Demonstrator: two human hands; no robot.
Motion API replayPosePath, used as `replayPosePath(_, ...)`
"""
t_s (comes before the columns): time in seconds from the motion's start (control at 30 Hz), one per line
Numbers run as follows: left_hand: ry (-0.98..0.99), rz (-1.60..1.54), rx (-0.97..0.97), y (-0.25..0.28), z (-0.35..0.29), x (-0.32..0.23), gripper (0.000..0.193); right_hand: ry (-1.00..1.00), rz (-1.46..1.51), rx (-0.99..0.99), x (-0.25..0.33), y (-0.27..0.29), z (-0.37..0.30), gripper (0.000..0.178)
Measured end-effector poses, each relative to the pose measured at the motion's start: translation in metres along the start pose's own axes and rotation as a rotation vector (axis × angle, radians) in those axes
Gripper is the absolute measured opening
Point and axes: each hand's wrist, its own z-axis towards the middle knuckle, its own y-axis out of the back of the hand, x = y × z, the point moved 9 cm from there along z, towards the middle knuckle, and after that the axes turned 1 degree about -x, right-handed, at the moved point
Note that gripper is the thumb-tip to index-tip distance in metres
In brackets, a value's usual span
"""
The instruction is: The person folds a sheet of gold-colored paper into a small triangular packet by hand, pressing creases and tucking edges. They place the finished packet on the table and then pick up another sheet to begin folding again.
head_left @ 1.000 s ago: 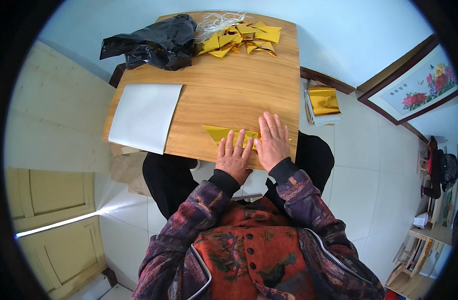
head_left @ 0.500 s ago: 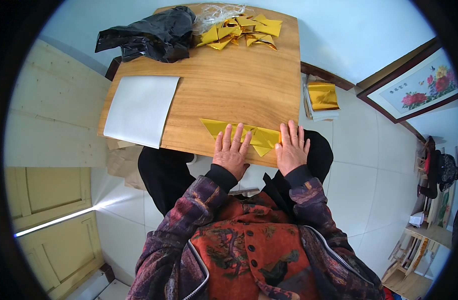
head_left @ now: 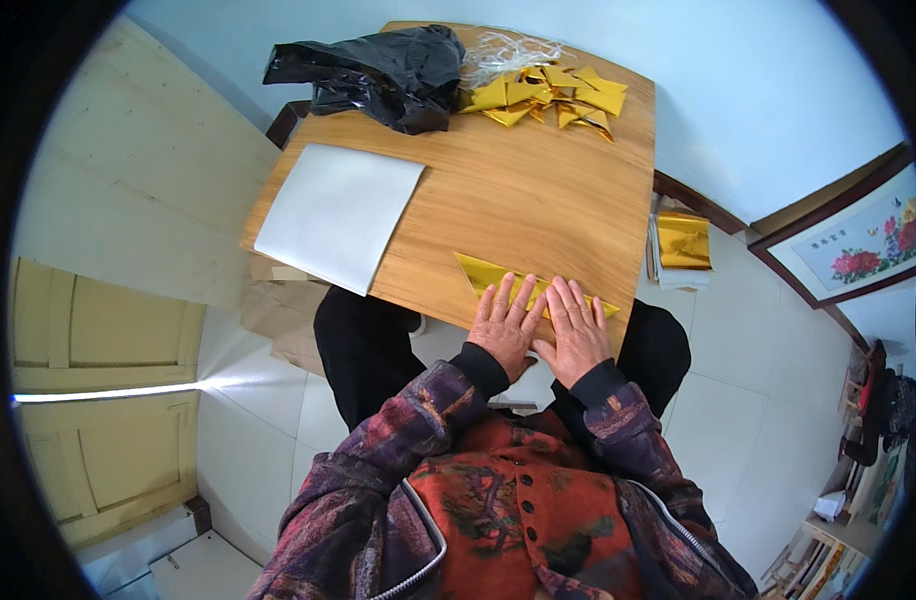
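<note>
A strip of folded gold foil paper (head_left: 476, 274) lies along the table's near edge, its pointed left end showing. My left hand (head_left: 508, 326) rests flat on its middle, fingers stretched out and slightly apart. Right beside it, my right hand (head_left: 577, 333) also presses flat on the strip, fingers extended. The two hands nearly touch at the thumb side. Much of the paper under the palms and fingers is hidden; a small right end pokes out past my right fingers.
On the wooden table (head_left: 518, 195) lie a silvery-white sheet (head_left: 340, 215) at left, a black plastic bag (head_left: 388, 80), clear crumpled plastic (head_left: 508, 55) and a pile of folded gold pieces (head_left: 553, 95) at the far side. A gold foil stack (head_left: 684, 242) sits low at right.
My right hand has moved left from the strip's right end to beside my left hand. The triangular flap near the table edge no longer shows. The whole view has shifted.
</note>
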Motion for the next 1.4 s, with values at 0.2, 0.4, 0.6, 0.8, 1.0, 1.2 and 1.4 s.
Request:
replayPosePath(0.2, 0.079, -0.08, -0.032, 0.012, -0.002, 0.041, 0.096, 0.013, -0.024, 0.041, 0.003, 0.001, -0.001, 0.087)
replayPosePath(0.4, 0.227, 0.019, -0.087, 0.015, -0.012, 0.086, 0.086, 0.013, -0.037, 0.034, 0.004, 0.004, 0.0, 0.088)
replayPosePath(0.6, 0.469, -0.036, -0.035, 0.032, -0.016, 0.127, 0.077, 0.004, -0.014, 0.024, 0.005, 0.006, 0.001, 0.086)
replayPosePath(0.8, 0.011, -0.068, -0.102, 0.029, 0.011, 0.021, 0.081, -0.02, 0.006, 0.008, 0.001, 0.001, 0.0, 0.079)
replayPosePath(1.0, -0.099, -0.152, -0.035, 0.006, 0.008, 0.006, 0.09, 0.019, -0.033, -0.024, -0.002, -0.002, -0.002, 0.079)
replayPosePath(1.2, -0.11, -0.087, -0.011, 0.0, 0.009, 0.006, 0.094, -0.062, -0.07, 0.0, -0.019, 0.007, -0.016, 0.083)
replayPosePath(1.4, -0.097, -0.075, 0.017, 0.002, 0.01, 0.005, 0.09, -0.216, -0.087, -0.041, -0.048, 0.036, -0.045, 0.076)
